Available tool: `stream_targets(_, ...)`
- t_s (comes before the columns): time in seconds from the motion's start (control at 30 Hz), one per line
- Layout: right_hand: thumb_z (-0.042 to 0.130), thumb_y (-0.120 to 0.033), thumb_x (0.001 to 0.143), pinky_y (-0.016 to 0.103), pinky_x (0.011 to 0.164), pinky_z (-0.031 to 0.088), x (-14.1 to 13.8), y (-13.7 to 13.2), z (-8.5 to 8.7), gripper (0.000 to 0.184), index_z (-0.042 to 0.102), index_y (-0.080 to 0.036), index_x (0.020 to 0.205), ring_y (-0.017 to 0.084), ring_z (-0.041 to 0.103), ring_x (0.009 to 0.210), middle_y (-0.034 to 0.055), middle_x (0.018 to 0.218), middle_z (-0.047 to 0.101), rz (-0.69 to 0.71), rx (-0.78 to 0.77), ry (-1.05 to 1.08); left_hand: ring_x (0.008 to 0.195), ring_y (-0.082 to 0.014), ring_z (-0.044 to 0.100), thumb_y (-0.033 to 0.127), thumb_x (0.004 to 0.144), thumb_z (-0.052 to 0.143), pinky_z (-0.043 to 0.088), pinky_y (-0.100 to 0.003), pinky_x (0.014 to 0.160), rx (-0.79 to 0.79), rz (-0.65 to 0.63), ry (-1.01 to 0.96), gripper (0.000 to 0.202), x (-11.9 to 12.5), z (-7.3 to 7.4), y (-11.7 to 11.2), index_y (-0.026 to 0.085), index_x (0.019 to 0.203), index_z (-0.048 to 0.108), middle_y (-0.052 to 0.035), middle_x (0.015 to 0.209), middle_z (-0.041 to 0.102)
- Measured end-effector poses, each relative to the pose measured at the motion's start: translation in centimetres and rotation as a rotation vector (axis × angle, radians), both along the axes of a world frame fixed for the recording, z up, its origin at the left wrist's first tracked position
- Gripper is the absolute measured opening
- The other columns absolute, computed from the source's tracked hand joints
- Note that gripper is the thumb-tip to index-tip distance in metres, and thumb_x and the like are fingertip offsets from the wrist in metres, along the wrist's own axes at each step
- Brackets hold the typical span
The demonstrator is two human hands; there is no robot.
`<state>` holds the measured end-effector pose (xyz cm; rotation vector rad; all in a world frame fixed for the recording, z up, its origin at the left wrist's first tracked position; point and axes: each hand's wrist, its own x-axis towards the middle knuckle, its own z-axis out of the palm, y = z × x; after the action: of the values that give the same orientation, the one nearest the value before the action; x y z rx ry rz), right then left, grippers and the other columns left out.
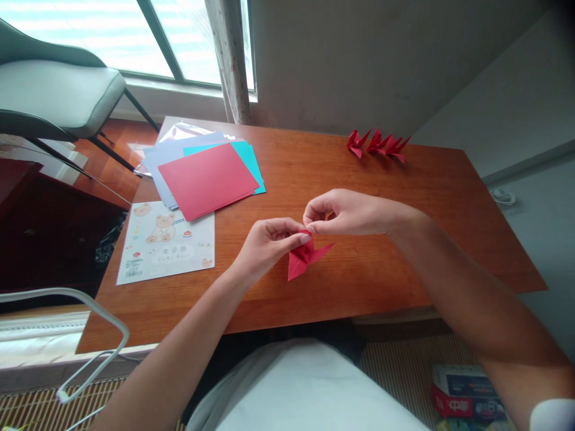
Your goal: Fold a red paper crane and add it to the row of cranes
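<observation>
Fingers (294,241) pinched on folded red paper (300,258)

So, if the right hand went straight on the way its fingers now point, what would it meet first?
Probably the left hand, just ahead of the right hand. The small red folded-paper figure is at almost the same spot, so depth leaves the order unclear.
</observation>
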<state>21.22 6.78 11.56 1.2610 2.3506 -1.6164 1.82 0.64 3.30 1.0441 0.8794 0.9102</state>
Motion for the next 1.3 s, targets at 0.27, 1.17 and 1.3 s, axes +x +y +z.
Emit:
stream_targets(0.27,0.064,-0.028,0.081,0.026,0.057,0.039,-0.7,-0.8,0.3,0.011,0.069,-0.018,0.080,0.015,0.060,0.068,0.0017,0.076,0.070,-0.055,0.192,-0.077,0.071,-0.0159,0.069,0.036,0.076,0.084,0.055,-0.025,0.068,-0.019,0.018,-0.013,0.023,0.0,-0.3,0.1,0.015,0.085,0.079,-0.0064,0.081,0.077)
stream_targets(1.17,0.068,-0.028,0.076,0.025,0.052,0.036,-1.8,1.0,1.0,0.012,0.074,-0.018,0.073,0.014,0.062,0.062,0.0011,0.067,0.072,0.160,0.227,-0.285,0.085,-0.0220,0.072,0.037,0.083,0.077,0.055,-0.031,0.078,0.196,-0.068,0.152,0.022,-0.1,-0.8,0.4,0.016,0.086,0.078,-0.0084,0.089,0.079)
stream_targets(1.3,0.068,-0.028,0.076,0.025,0.051,0.035,-2.0,1.1,0.9,0.012,0.074,-0.018,0.071,0.014,0.062,0.060,0.0011,0.065,0.072,0.162,0.240,-0.302,0.081,-0.0219,0.072,0.038,0.082,0.078,0.055,-0.030,0.073,0.211,-0.057,0.189,0.022,-0.1,-0.8,0.4,0.016,0.085,0.079,-0.0080,0.086,0.079)
